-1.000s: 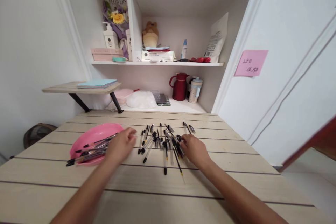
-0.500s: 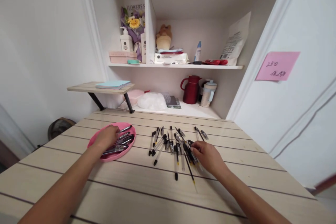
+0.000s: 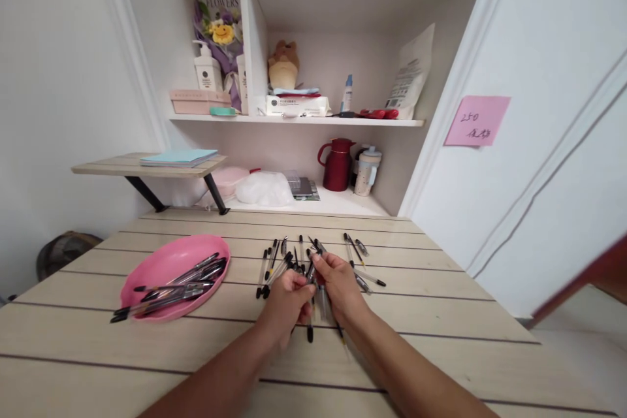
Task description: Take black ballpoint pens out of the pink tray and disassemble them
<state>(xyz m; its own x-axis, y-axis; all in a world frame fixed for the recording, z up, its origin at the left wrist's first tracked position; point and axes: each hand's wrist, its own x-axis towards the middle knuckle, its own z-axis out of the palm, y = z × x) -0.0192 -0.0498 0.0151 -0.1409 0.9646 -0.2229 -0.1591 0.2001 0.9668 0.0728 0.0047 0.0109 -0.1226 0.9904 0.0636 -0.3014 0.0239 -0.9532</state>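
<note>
My left hand (image 3: 290,300) and my right hand (image 3: 340,284) are close together over a loose spread of pen parts. Fingers of both hands pinch a small dark and clear pen part (image 3: 311,271), its far end by the right fingertips. Around them lie black refills with yellow ends, clear barrels (image 3: 263,273) and black caps, partly hidden by my hands. To the left is a pink oval tray (image 3: 166,256) holding several black and clear pens (image 3: 183,289); some stick out over its near left rim.
A small raised shelf (image 3: 115,164) with blue paper (image 3: 179,157) stands at the table's back left. Behind are a white plastic bag (image 3: 264,189), a red jug (image 3: 337,166) and a pale cup (image 3: 367,173). A pink note (image 3: 477,121) is stuck on the right.
My left hand has left the pink tray and moved right to meet my right hand at the pen parts. More pens now show in the tray. The view has shifted to the right.
</note>
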